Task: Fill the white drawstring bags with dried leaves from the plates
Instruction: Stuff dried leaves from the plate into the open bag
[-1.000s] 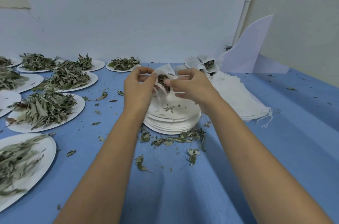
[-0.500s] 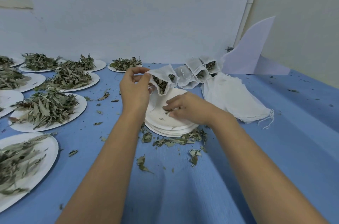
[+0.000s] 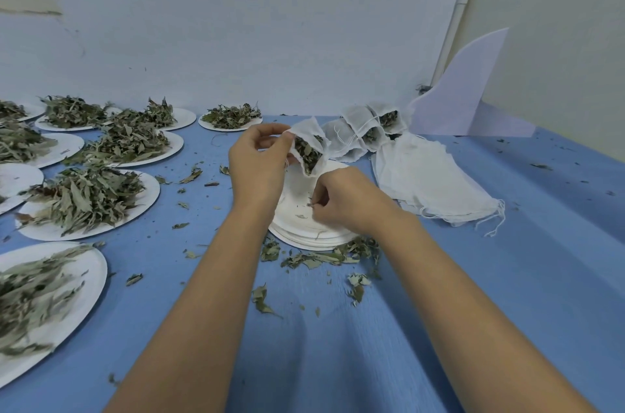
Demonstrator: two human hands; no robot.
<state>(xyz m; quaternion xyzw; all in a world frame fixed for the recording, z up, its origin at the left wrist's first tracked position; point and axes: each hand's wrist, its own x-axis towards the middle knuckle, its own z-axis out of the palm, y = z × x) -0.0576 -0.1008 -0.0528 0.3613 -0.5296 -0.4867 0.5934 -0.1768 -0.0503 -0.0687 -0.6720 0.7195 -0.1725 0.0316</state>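
Up at roughly 11 o'clock from your right hand (image 3: 341,201), which is pinching leaf scraps (image 3: 310,205) off the plate stack (image 3: 297,234), hangs the half-full white bag (image 3: 309,142) your left hand (image 3: 258,162) pinches by its rim, mouth tilted down toward that pinch, so it's a short hop.

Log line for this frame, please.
left hand: holds drawstring bag open | right hand: pinches leaf bit over plate stack | bag: part-filled

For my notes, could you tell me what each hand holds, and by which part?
The left hand pinches the open drawstring bag at its mouth edge; right hand pinches a leaf scrap.
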